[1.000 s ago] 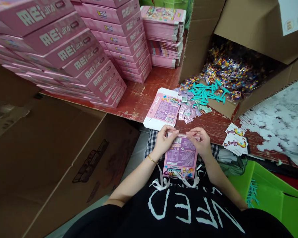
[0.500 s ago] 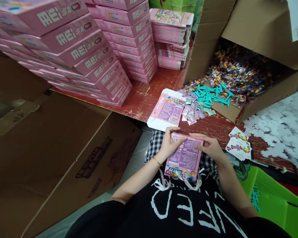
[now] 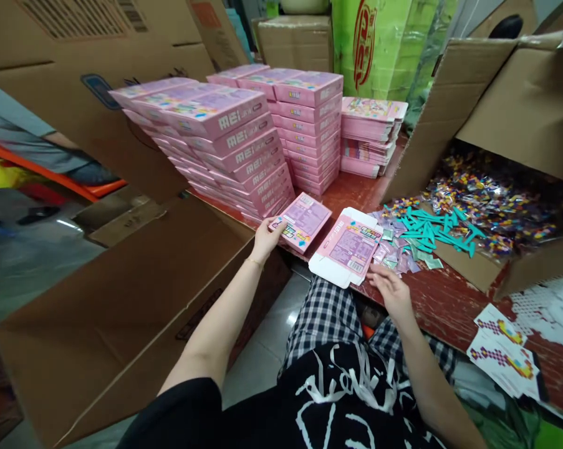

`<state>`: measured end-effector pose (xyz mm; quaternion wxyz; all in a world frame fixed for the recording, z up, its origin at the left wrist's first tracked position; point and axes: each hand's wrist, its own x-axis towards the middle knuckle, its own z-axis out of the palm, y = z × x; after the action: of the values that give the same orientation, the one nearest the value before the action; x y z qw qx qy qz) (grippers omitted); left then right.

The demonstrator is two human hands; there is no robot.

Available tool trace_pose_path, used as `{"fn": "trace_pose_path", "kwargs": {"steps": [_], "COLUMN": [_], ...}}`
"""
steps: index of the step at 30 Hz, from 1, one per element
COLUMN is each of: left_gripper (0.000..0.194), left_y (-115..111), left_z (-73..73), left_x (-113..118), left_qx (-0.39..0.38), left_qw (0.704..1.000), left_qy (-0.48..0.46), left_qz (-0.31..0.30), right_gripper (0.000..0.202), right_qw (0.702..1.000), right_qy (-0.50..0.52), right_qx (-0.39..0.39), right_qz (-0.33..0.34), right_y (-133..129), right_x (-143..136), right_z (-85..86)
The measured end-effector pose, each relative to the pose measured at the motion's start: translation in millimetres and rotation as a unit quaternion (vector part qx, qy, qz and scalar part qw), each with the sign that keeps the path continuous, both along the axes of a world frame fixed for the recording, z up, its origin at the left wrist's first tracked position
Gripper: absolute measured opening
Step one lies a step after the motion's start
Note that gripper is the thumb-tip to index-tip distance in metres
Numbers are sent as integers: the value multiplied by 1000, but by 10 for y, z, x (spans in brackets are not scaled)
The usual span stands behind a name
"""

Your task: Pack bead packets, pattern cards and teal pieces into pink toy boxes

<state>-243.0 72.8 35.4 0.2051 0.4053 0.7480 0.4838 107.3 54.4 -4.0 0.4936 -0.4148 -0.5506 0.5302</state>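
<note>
My left hand grips one corner of a closed pink box, held out near the front of the stacked boxes, printed purple panel facing up. To its right, an unfilled pink carton with white end flaps spread lies on the table's front edge. My right hand hovers at that carton's lower right corner, fingers apart; whether a fingertip touches it I cannot tell. Small purple and green sachets and a heap of turquoise plastic tools lie just beyond.
Tall stacks of pink boxes fill the table's left side. Flat cartons are piled behind. A cardboard box of bagged colourful pieces stands right, near printed cards. A large open carton is at lower left.
The pink box has gone from both hands over my lap to my left hand alone, near the stacks. My right hand has let go and moved beside the unfilled carton. The view has turned left.
</note>
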Motion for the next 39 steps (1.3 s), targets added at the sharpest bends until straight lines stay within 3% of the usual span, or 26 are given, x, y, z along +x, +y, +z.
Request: {"fn": "trace_pose_path", "kwargs": {"steps": [2, 4, 8, 10, 13, 16, 19, 21, 23, 26, 29, 32, 34, 36, 39], "left_gripper": [57, 67, 66, 63, 64, 68, 70, 77, 86, 99, 103, 102, 108, 117, 120], "left_y": [119, 166, 319, 467, 641, 594, 311, 94, -55, -101, -58, -57, -95, -164, -310], "left_z": [-34, -154, -441, -500, -474, -454, -574, -710, -833, -926, -947, -907, -782, -536, -32], "left_x": [-60, 70, 377, 358, 224, 320, 747, 1066, 1294, 1410, 1396, 1385, 1360, 1301, 1203], "left_qx": [0, -12, -94, -121, -139, -119, -51, -39, -27, -12, -11, -14, -22, -1, 99], "left_qw": [999, 990, 919, 902, 902, 915, 921, 916, 917, 928, 933, 937, 943, 950, 960], "left_qy": [44, 140, 358, 382, 381, 362, 331, 309, 311, 307, 297, 287, 270, 262, 239], "left_qz": [18, 1, -138, -163, -150, -133, -198, -255, -249, -211, -202, -198, -192, -167, -111], "right_gripper": [26, 26, 25, 23, 21, 22, 25, 31, 41, 48, 53, 50, 38, 26, 25], "right_qw": [999, 997, 993, 988, 978, 963, 938, 910, 885, 870, 858, 853, 859, 880, 932], "right_qy": [-33, -66, -111, -131, -161, -207, -300, -393, -460, -486, -508, -520, -508, -465, -276], "right_qx": [27, 43, 47, 62, 97, 144, 171, 126, 66, 43, 50, 28, 28, 57, 187], "right_qz": [12, 9, 15, 47, 95, 90, 31, 19, 37, 73, 51, 45, 59, 81, 140], "right_y": [-36, -54, -78, -90, -6, 360, 980, 1382, 1659, 1799, 1784, 1791, 1776, 1658, 1180], "right_x": [23, 69, 102, 99, 114, 95, -70, -269, -498, -777, -879, -852, -809, -759, -674], "right_z": [-87, -149, -170, -155, -129, -86, -20, 28, 77, 150, 232, 376, 544, 781, 1211]}}
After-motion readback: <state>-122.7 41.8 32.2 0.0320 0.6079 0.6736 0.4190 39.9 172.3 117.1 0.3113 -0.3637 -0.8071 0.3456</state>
